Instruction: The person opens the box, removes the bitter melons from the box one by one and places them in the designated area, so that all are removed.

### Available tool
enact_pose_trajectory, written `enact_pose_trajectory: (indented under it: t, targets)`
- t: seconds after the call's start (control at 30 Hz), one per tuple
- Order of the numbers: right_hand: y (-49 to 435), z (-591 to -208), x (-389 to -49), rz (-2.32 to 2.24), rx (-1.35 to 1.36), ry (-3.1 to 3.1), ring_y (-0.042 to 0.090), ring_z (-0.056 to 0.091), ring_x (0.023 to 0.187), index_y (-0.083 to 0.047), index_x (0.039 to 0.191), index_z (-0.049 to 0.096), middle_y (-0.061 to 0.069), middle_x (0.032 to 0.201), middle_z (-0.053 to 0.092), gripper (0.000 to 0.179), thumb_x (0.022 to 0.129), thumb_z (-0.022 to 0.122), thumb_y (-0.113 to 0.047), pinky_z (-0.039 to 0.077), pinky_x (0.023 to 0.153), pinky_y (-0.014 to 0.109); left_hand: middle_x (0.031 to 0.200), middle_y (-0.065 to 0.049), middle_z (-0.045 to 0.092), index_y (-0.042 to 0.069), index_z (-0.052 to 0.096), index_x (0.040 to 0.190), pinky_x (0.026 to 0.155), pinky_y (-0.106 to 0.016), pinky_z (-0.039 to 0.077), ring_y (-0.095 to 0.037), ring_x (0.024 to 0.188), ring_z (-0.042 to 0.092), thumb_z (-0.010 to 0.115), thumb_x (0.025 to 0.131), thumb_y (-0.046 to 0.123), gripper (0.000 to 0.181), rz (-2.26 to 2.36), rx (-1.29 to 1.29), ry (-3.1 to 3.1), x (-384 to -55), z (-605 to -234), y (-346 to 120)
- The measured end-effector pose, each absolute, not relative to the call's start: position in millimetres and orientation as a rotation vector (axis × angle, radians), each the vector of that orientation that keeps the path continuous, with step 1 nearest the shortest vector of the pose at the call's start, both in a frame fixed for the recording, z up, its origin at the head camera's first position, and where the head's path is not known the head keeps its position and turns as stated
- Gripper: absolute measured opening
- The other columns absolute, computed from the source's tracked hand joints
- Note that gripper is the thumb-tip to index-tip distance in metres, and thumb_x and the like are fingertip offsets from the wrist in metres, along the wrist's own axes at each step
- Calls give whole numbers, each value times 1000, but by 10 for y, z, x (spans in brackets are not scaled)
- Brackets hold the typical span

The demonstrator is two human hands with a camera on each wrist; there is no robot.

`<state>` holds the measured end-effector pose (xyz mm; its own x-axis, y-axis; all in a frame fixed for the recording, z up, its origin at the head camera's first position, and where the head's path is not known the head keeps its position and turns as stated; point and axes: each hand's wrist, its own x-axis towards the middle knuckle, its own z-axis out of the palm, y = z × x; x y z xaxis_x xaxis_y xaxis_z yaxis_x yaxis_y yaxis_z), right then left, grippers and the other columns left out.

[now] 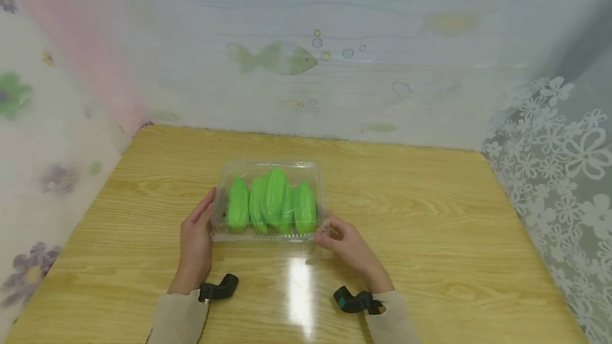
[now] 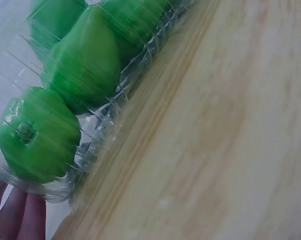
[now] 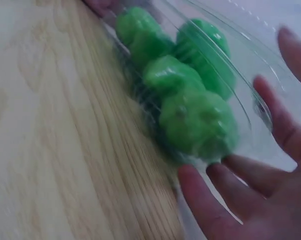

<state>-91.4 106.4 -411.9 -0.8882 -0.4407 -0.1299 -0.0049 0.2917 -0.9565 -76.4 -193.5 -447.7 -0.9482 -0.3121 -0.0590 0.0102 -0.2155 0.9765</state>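
A clear plastic clamshell box (image 1: 268,237), its lid down, is in front of me with several ridged bright-green fruits (image 1: 274,195), like star fruit, inside. My left hand (image 1: 196,240) holds the box's left end; in the left wrist view the fingers (image 2: 33,215) meet the end's lower corner, their tips partly hidden. At the right front corner, my right hand (image 1: 351,246) holds the box with bent fingers. The right wrist view shows those fingers (image 3: 235,187) spread along the box's end, some low on its side and others up near the lid rim.
The box is over a light wood-grain table (image 1: 421,216). A wall with fish drawings (image 1: 274,60) stands behind the table's far edge, a flowered wall at the left and a lace-patterned curtain (image 1: 564,147) at the right. Each wrist wears a black camera (image 1: 219,288).
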Motion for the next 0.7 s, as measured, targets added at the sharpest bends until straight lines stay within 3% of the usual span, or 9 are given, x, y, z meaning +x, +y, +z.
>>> enact_pose_trajectory:
  t: [0.1, 0.3, 0.43, 0.57, 0.63, 0.7]
  targets:
    - [1112, -4139, -938, -1597, -552, 2148, 32, 43, 115, -6, 100, 57, 13, 144, 22, 17, 85, 61, -13, 44, 86, 40, 139, 4, 36, 17, 46, 131, 104, -24, 20, -8, 129, 24, 45, 94, 26, 38, -2266, 374, -1809, -762, -4477, -1941]
    - [1138, -4149, -967, -1569, -672, 2205, 28, 21, 131, -2, 105, 58, 14, 144, 23, 17, 90, 51, -7, 32, 97, 44, 139, 0, 37, 18, 41, 135, 99, -20, 27, -10, 127, 29, 45, 94, 28, 42, -2299, 374, -1792, -777, -4480, -1954]
    - [1112, -4137, -958, -1635, -524, 2263, 30, 35, 124, 2, 108, 54, 18, 135, 39, 21, 90, 52, -8, 32, 97, 44, 137, -4, 39, 19, 38, 137, 93, -16, 33, -10, 122, 36, 44, 94, 28, 44, -2318, 389, -1773, -788, -4483, -1960]
    - [1094, -4175, -964, -1665, -333, 2405, 29, 52, 108, -6, 112, 49, 15, 120, 54, 33, 84, 62, -13, 41, 90, 43, 136, -2, 39, 15, 40, 135, 77, -13, 37, -7, 105, 43, 46, 93, 30, 45, -2293, 398, -1811, -789, -4483, -1963]
    - [1099, -4241, -989, -1651, -318, 2480, 28, 54, 104, -13, 120, 45, 9, 122, 53, 45, 81, 66, -19, 45, 85, 40, 135, -1, 40, 13, 42, 133, 76, -14, 37, -8, 103, 43, 46, 93, 32, 44, -2285, 387, -1837, -787, -4481, -1966]
    - [1109, -4316, -1025, -1662, -395, 2538, 26, 49, 111, -19, 132, 36, 3, 133, 42, 62, 79, 69, -19, 45, 84, 39, 134, -1, 40, 12, 44, 132, 81, -15, 37, -11, 110, 41, 45, 93, 32, 43, -2293, 354, -1851, -786, -4480, -1972]
